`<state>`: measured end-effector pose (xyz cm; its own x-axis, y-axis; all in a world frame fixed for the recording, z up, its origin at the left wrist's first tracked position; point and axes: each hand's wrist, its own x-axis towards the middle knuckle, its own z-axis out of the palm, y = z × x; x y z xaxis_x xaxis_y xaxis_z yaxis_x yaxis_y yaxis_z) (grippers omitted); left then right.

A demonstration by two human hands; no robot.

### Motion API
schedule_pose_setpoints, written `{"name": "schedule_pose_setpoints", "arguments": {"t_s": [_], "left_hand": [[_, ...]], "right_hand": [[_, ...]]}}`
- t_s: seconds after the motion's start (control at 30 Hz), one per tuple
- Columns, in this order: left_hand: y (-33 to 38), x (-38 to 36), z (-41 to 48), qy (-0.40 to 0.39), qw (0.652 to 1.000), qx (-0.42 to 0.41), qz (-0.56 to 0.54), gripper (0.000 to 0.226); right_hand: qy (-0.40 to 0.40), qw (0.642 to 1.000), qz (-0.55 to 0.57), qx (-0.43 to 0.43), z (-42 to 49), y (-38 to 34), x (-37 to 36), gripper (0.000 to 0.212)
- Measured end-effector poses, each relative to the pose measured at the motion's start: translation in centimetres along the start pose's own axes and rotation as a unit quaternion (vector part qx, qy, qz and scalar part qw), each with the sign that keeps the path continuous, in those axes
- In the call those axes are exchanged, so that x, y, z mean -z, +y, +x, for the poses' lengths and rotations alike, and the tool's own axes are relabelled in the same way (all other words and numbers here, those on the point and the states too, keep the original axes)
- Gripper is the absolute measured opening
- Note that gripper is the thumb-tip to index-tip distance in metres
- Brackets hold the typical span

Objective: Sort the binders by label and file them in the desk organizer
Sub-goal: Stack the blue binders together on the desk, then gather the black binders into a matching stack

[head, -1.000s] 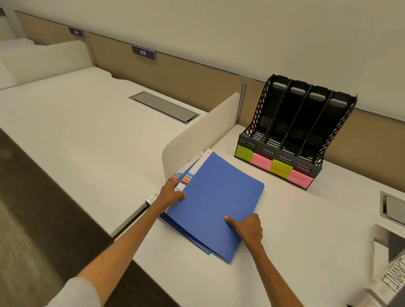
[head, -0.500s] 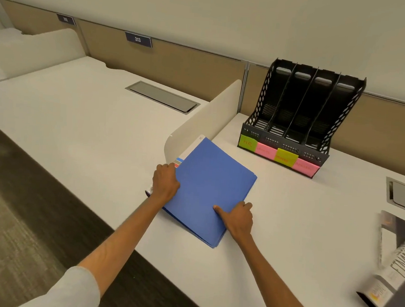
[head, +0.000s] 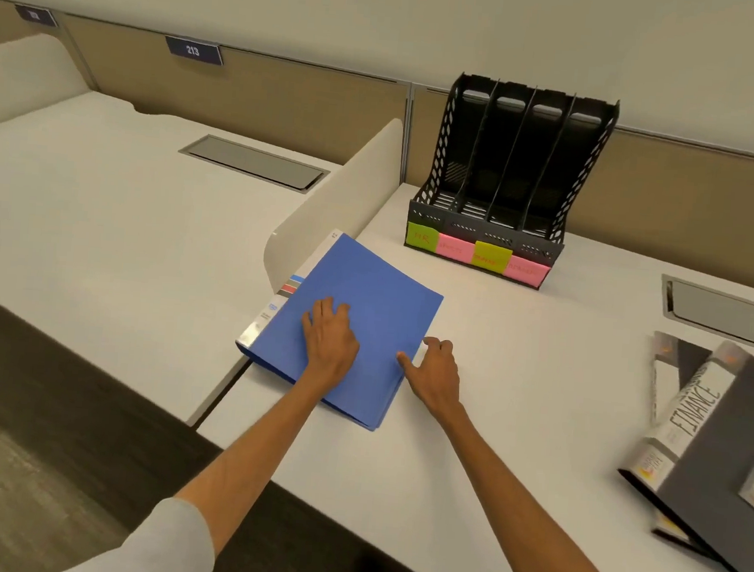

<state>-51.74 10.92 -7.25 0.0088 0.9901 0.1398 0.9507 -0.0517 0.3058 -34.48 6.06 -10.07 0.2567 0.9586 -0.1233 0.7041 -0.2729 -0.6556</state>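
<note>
Shifting off the spine, the left hand (head: 332,341) now presses flat on the blue binder (head: 379,290) lying on the counter (head: 516,387) near the desk organizer (head: 511,161); the right hand (head: 438,372) curls at its free edge, grip unclear, probably to open it.

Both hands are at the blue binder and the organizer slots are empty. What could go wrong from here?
1. The right hand sits at the flat blue plastic binder's open edge, opposite the spine; lifting there may just swing the cover open.
2. Writing on the green and pink sticky notes fronting the black perforated four-slot organizer is faint, so misfiling seems possible.
3. The grey binder marked FINANCE leans tilted at the right; it might slide.
</note>
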Motion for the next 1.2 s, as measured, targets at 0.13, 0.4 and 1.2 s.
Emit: {"name": "schedule_pose_setpoints", "arguments": {"t_s": [0.13, 0.4, 1.2], "left_hand": [[3.5, -1.1, -0.2, -0.005, 0.999, -0.036, -0.013, 0.036], [12.3, -3.8, -1.4, -0.047, 0.991, -0.100, -0.081, 0.034], [44.6, -11.6, -14.1, -0.211, 0.905, -0.289, -0.228, 0.036]], "right_hand": [[0.024, 1.000, -0.003, -0.019, -0.1, 1.8, 2.6, 0.060], [0.085, 0.994, -0.006, -0.062, -1.4, 7.6, 8.9, 0.051], [0.376, 0.907, -0.058, -0.179, -11.7, 33.1, 32.8, 0.024]]}}
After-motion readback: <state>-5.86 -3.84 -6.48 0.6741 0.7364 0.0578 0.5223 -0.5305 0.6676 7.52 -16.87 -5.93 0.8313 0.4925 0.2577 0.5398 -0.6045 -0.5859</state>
